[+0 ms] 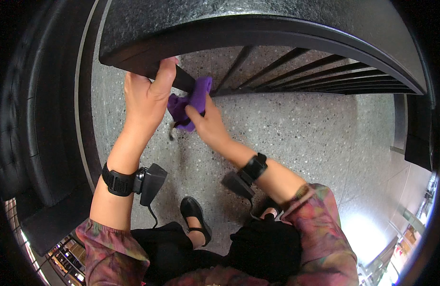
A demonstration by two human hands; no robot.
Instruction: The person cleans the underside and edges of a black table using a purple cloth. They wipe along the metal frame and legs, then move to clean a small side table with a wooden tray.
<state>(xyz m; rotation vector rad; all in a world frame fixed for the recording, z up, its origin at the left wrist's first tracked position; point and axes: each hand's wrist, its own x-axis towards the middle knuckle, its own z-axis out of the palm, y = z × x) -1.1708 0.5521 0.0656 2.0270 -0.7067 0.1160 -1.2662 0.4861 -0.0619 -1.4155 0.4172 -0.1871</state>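
Note:
My left hand grips the dark frame near the top of a leg, just under the corner of a black table; its fingertips are partly hidden behind the frame. A purple cloth is in my right hand, pinched between thumb and fingers. The cloth lies against the black leg of the table, a little below and to the right of my left hand. Part of the cloth hangs down towards the left.
Black slanting bars run below the tabletop on the right. A black padded seat stands along the left side. My feet in black shoes are on the grey speckled floor. Shelving shows at the lower right.

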